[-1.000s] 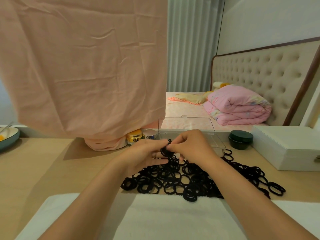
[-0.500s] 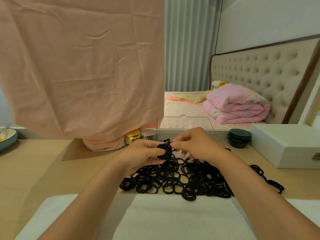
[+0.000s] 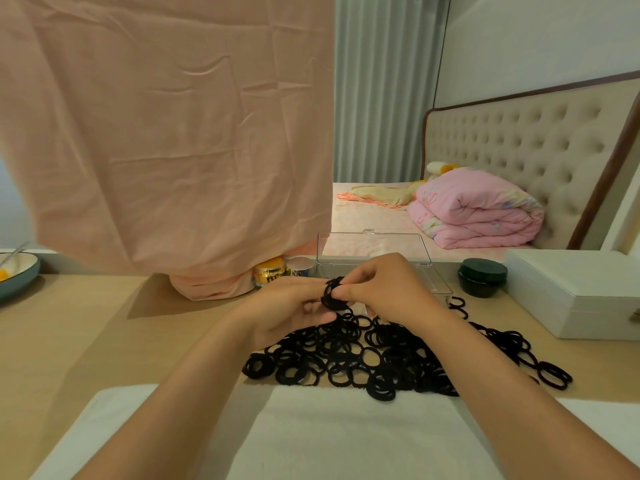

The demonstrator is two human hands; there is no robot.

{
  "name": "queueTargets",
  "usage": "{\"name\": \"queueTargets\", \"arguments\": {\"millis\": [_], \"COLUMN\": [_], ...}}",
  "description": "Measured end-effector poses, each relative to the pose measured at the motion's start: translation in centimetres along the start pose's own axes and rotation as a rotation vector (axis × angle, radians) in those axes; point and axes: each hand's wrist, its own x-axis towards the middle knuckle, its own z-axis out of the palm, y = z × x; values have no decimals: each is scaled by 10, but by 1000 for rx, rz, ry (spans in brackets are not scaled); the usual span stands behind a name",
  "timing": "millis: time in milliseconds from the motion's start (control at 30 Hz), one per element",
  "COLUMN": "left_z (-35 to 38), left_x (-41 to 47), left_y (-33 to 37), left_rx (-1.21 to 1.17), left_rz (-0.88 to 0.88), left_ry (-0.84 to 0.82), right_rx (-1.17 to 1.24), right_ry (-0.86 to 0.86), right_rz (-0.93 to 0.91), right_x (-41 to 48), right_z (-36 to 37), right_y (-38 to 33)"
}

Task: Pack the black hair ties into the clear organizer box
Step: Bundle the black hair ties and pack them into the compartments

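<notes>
A pink sheet (image 3: 166, 133) hangs at left over the tan counter (image 3: 86, 334). Behind are grey pleated curtains (image 3: 384, 88), a white wall (image 3: 540, 39) and a bed (image 3: 367, 220) with a tufted beige headboard (image 3: 519, 140) and a folded pink quilt (image 3: 478, 213).

One wide-angle camera on the person's head (the only view) looks forward and down, close over the hair ties (image 3: 398, 372) on the table (image 3: 86, 341), bed (image 3: 374, 216) beyond.
</notes>
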Motion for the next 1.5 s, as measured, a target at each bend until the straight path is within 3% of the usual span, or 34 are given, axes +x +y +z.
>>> {"name": "queueTargets", "arguments": {"millis": [67, 233, 500, 667, 833, 1067, 1300, 1500], "left_z": [0, 1, 2, 5, 10, -14, -21, -25], "left_x": [-2, 1, -2, -1, 12, 61, 80, 81], "left_y": [0, -1, -3, -3, 10, 25, -16, -25], "left_rx": [-30, 151, 124, 230, 445, 845, 1184, 1171], "left_rz": [23, 49, 75, 172, 276, 333, 321, 315], "left_ry": [-24, 39, -31, 103, 244, 426, 357, 340], "right_rx": [-40, -84, 359, 539, 504, 185, -578, -990], "right_ry": [40, 62, -382, -358, -193, 55, -39, -109], "right_rz": [3, 41, 225, 320, 330, 268, 282, 183], "right_x": [2, 4, -3, 0, 12, 69, 99, 106], "right_z": [1, 4, -13, -17, -16, -26, -1, 16], "right_y": [2, 3, 8, 13, 12, 6, 7, -6]}}
